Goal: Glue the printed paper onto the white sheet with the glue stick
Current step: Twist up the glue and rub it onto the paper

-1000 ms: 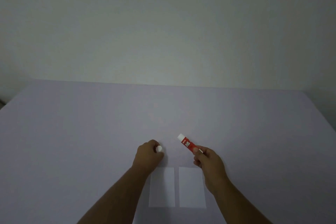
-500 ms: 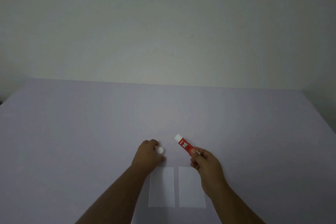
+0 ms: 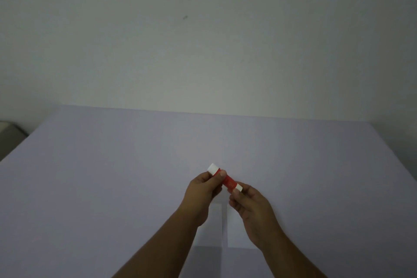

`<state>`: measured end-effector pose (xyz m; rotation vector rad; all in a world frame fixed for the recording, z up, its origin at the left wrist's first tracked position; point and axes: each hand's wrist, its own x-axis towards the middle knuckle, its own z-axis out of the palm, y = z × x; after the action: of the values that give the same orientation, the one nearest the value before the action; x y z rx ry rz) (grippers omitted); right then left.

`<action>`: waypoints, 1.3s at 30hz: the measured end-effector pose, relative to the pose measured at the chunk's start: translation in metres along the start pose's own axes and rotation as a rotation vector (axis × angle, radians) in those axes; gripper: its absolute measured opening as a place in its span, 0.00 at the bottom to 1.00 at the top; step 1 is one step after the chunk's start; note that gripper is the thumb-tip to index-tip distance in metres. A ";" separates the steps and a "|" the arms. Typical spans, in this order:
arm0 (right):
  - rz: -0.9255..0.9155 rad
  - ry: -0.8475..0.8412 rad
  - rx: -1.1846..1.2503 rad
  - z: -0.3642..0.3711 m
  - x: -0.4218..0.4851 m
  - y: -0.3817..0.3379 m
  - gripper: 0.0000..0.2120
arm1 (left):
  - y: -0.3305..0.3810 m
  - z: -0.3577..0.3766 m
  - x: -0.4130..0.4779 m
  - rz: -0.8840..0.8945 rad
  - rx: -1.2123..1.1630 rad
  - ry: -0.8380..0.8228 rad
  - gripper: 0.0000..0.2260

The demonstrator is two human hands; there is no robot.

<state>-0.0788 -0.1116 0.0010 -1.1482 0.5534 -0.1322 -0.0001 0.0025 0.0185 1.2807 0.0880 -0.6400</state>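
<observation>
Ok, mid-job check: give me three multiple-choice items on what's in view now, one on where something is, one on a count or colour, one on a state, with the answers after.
1. Where is the glue stick?
A. Lying on the table
B. Held above the table between both hands
C. Standing on a paper

2. How many paper pieces lie side by side under the hands?
A. One
B. Two
C. Four

3. How does the left hand stand?
A. Flat on the table
B. Out of view
C. Fingers closed on the stick's far end

Answers:
1 B, the left hand and right hand each pinch one end.
2 B, a left paper and a right paper show with a gap between them.
3 C, its thumb and fingers wrap the stick just below the white end.
</observation>
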 end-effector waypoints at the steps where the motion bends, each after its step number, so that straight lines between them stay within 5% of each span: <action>1: 0.012 -0.005 0.016 0.000 -0.003 -0.003 0.13 | 0.002 -0.001 -0.004 0.010 0.002 -0.012 0.11; 7: 0.310 0.031 0.047 0.007 -0.018 -0.009 0.27 | 0.009 -0.001 -0.023 0.074 0.104 -0.094 0.11; 13: 0.119 0.055 0.078 0.001 -0.026 -0.006 0.15 | 0.012 0.002 -0.031 0.076 0.135 -0.086 0.10; 18: 0.357 0.055 0.027 0.006 -0.032 -0.013 0.29 | 0.014 0.003 -0.035 0.081 0.173 -0.125 0.05; 23: 0.169 0.037 0.083 0.006 -0.035 -0.012 0.15 | 0.015 0.001 -0.035 0.077 0.154 -0.083 0.09; 27: 0.351 0.031 0.018 0.008 -0.040 -0.018 0.29 | 0.017 0.004 -0.037 0.070 0.174 -0.131 0.07; 32: 0.159 0.027 0.059 0.008 -0.045 -0.019 0.14 | 0.017 0.003 -0.037 0.050 0.152 -0.082 0.13; 37: 0.357 0.005 0.028 0.009 -0.047 -0.021 0.28 | 0.018 0.004 -0.039 0.048 0.154 -0.126 0.11; 39: 0.303 0.032 0.033 0.011 -0.046 -0.020 0.23 | 0.018 0.003 -0.038 0.048 0.149 -0.111 0.13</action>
<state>-0.1090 -0.0935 0.0376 -1.0189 0.7441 0.1014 -0.0240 0.0174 0.0501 1.3833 -0.0827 -0.6853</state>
